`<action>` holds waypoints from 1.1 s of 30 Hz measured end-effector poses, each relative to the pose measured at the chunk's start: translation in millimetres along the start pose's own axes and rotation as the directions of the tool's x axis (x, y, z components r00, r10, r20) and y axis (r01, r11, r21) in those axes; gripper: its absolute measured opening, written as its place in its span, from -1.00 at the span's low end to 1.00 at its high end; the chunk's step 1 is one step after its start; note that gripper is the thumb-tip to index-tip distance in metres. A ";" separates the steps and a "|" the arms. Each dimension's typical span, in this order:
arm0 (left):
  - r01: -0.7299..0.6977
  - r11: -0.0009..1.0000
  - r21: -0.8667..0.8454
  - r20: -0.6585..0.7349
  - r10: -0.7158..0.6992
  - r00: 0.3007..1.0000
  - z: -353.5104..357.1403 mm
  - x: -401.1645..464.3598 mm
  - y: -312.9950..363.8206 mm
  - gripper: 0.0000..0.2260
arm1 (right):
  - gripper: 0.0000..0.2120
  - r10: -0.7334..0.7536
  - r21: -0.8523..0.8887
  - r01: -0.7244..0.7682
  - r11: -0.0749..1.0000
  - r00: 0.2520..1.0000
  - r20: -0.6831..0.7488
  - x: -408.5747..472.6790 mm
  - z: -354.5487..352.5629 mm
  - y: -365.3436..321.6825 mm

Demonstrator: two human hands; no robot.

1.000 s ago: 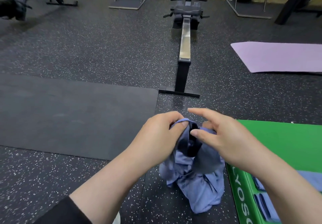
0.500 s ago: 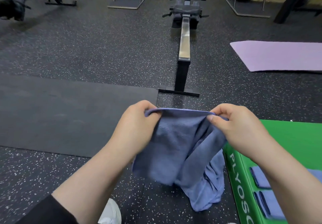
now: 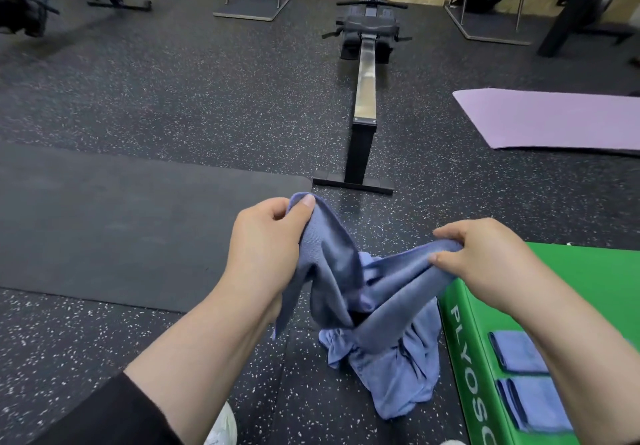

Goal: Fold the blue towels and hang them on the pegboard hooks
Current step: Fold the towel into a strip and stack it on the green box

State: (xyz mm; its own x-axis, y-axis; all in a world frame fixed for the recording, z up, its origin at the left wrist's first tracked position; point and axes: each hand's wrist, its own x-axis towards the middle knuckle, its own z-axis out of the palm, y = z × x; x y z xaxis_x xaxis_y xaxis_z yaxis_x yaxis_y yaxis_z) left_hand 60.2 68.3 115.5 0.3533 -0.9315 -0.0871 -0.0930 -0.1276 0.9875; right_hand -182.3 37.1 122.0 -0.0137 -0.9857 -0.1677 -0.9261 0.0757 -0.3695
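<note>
Towel (image 3: 349, 282) work is what we have in hand: our left hand (image 3: 266, 247) pinches one bunched end high, thumb over the cloth, and our right hand (image 3: 485, 261) grips the other end lower, so the blue cloth sags in a twisted loop between them, above the floor. We hold it by two ends, we judge, to find its edges before folding. Below it a heap of loose towels (image 3: 391, 368) lies on the speckled floor (image 3: 173, 98), touching the green box (image 3: 588, 282). Two folded towels (image 3: 519, 354) rest on that box, likely parked within reach until hanging; no pegboard shows.
</note>
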 end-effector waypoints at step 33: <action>-0.170 0.960 0.221 0.135 0.143 0.980 31.3 -33.8 -3.9 -0.78 | -0.77 -0.091 0.862 -0.187 0.471 0.962 0.259 -26.6 21.9 -43.5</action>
State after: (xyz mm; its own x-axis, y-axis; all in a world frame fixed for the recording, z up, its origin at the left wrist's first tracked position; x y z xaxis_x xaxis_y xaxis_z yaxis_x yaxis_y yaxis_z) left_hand 19.5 89.7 110.5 0.2075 -0.9775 0.0379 -0.3549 -0.0391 0.9341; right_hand -133.4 63.3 122.5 0.1689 -0.9159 -0.3642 -0.1089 0.3499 -0.9304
